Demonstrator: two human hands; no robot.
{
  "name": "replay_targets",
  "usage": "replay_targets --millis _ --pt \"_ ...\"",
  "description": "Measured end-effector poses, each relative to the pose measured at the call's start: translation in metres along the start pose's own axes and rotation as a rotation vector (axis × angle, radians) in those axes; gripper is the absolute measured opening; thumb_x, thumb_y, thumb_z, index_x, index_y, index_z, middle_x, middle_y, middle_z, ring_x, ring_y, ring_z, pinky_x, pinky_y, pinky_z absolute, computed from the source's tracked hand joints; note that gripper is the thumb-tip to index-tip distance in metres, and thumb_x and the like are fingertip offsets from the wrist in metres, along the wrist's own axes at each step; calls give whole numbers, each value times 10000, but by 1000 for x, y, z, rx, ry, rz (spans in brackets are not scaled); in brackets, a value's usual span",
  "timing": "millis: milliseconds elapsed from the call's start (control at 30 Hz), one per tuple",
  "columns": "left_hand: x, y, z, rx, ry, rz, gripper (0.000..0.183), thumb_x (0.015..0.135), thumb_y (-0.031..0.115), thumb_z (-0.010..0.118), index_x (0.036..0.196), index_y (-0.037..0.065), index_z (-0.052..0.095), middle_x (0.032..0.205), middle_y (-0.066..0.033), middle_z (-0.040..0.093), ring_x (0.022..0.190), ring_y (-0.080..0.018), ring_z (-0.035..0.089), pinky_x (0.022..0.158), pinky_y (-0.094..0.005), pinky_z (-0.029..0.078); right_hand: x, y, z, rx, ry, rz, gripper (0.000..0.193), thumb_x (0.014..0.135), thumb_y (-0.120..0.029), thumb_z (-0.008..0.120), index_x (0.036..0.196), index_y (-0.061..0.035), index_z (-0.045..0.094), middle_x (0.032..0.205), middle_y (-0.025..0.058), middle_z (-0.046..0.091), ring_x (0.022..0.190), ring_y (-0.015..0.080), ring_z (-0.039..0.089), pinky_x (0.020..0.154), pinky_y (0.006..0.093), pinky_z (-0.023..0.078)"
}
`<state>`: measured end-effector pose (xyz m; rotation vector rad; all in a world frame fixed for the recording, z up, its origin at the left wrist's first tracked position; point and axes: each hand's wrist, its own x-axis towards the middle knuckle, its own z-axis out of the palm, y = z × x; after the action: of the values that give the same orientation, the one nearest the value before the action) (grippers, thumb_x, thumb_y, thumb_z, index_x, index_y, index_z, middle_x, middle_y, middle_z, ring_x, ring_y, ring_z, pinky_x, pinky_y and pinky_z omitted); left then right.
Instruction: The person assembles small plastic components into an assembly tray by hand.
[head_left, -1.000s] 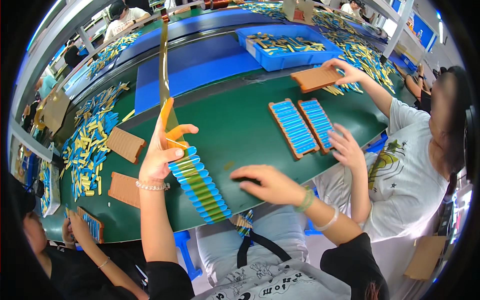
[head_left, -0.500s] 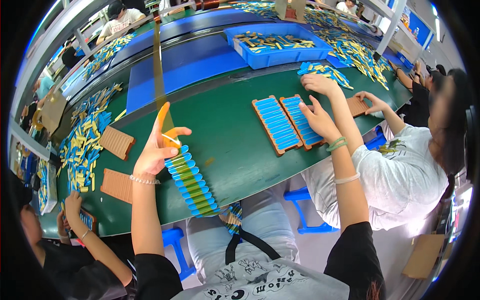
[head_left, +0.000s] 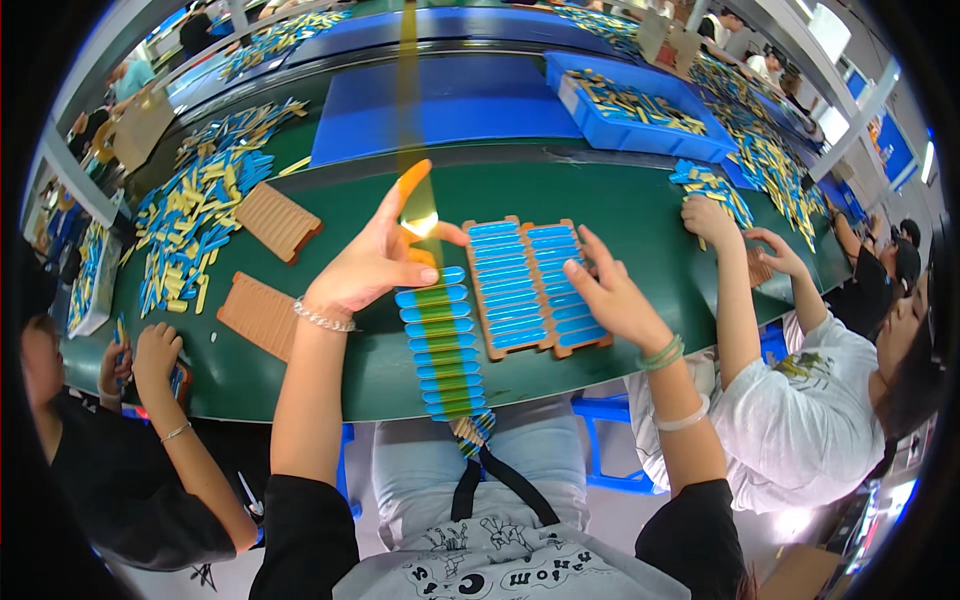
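Two brown, grooved rectangular trays filled with slim blue sticks (head_left: 508, 287) lie side by side on the green tabletop (head_left: 580, 180), just right of the flat strip of blue sticks banded with translucent yellow tape (head_left: 440, 350). Strip and trays point nearly straight away from the worker. The left hand (head_left: 365, 268) pinches the strip's far end; the right hand (head_left: 622, 297), nearer the trays, has its grip loosely spread at their right edge; whether it presses, I can't tell.

On the table (head_left: 600, 185), frame centre: two loaded trays (head_left: 503, 290), side by side, a strip of sticks (head_left: 440, 350) to their left. Left of frame: two further trays (head_left: 278, 222), right of a heap (head_left: 185, 225). Upper right: a filled bin (head_left: 640, 138).
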<state>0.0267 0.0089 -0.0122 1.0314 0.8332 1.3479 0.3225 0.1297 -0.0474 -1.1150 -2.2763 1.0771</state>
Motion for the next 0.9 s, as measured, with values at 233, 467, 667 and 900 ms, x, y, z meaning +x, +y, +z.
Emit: replay_targets --millis 233,467,667,900 --pt "2 -3 -4 2 -69 96 1072 787 10 769 1589 205 84 1231 -189 611 1016 -195 640 916 -333 507 12 -45 67 488 -126 -131 580 1007 -360 564 1453 -19 416 1291 180 562 1055 214 573 903 329 490" --pt "4 -5 -26 149 43 101 716 979 320 610 1570 170 234 1217 -83 648 895 -118 596 747 -263 476 15 -105 105 871 -97 -43 250 965 -216 665 1090 0 647 902 27 685 784 66 613 735 222 496" --pt "5 -3 -27 502 200 48 529 1020 436 500 1378 51 554 1181 -62 665 954 -94 582 799 -250 464 6 -110 99 982 -117 64 191 960 -209 672 901 -27 673 832 5 681 711 35 589 651 200 471" --pt "-2 -14 -44 1332 471 156 573 1017 479 460 1286 -7 599 1133 -170 693 1079 -334 638 969 -412 472 -55 -73 81 670 -50 68 198 956 -195 671 817 -64 619 724 -71 574 643 -4 426 556 205 326"
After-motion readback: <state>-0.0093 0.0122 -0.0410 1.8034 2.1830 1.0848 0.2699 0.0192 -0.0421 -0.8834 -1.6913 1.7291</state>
